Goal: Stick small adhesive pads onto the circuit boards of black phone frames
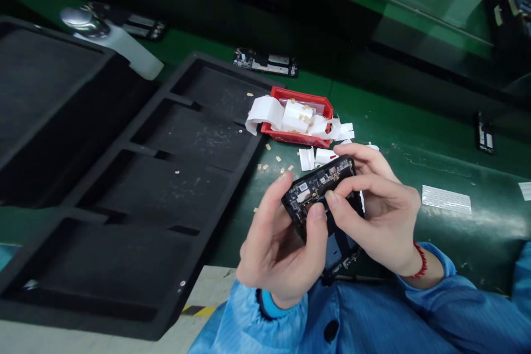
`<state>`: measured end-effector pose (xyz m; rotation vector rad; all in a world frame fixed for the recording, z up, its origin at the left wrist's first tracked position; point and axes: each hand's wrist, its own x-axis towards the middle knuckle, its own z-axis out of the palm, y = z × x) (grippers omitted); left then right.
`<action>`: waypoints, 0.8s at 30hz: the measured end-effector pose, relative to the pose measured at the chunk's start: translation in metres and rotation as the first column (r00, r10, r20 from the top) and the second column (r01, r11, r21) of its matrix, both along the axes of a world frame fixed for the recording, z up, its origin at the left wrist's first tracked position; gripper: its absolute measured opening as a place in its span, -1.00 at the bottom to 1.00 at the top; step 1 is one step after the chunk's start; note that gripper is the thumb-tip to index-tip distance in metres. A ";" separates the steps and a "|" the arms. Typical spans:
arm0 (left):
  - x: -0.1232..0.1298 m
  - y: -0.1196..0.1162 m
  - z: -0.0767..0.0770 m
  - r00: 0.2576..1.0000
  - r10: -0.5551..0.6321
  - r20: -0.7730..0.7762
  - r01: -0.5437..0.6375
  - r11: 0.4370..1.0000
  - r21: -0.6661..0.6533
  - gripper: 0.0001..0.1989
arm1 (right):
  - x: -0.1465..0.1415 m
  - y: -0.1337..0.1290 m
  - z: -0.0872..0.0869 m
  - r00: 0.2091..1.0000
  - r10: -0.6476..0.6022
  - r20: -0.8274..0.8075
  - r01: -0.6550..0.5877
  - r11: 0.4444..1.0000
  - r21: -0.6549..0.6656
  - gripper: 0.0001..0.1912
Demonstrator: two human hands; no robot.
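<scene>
An opened phone (327, 182) with its circuit board showing is held tilted between my two hands, above the near edge of the green bench. My left hand (282, 238) grips its left side, the thumb lying on the frame beside the board. My right hand (373, 204) is wrapped around the other side, thumb and index finger pressed together on the middle of the board. Whether a small part sits under those fingertips is hidden. Just beyond the phone stands a red bin (296, 141) filled with white paper strips (296, 116) and small tan stickers.
To the left lies a black compartment tray (232, 188), with a stack of black trays (37, 110) beyond it. A white dispenser bottle (120, 44) with a metal top stands behind. More opened phones (265, 62) rest farther back. Bubble wrap (446, 199) lies at right.
</scene>
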<state>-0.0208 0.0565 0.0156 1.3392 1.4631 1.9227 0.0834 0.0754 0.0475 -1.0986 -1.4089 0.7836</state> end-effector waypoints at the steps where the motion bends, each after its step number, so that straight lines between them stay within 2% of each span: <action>1: 0.000 0.000 0.000 1.000 0.002 0.001 -0.002 1.000 -0.005 -0.44 | -0.001 0.000 0.000 1.000 -0.003 0.001 0.003 1.000 0.003 -0.85; 8: 0.001 0.001 0.004 0.998 0.064 -0.025 -0.064 0.997 -0.031 -0.52 | -0.004 -0.002 -0.001 0.999 -0.032 0.002 0.032 0.999 0.032 -0.85; 16: 0.001 0.003 0.005 0.996 0.084 0.005 -0.083 0.993 -0.079 -0.60 | 0.002 -0.003 -0.006 0.994 0.081 -0.076 -0.078 0.996 0.038 -0.78; 24: 0.002 0.003 0.008 0.995 0.088 0.040 -0.084 0.992 -0.089 -0.53 | 0.004 -0.001 -0.006 0.986 0.091 -0.138 -0.094 0.995 -0.014 -0.79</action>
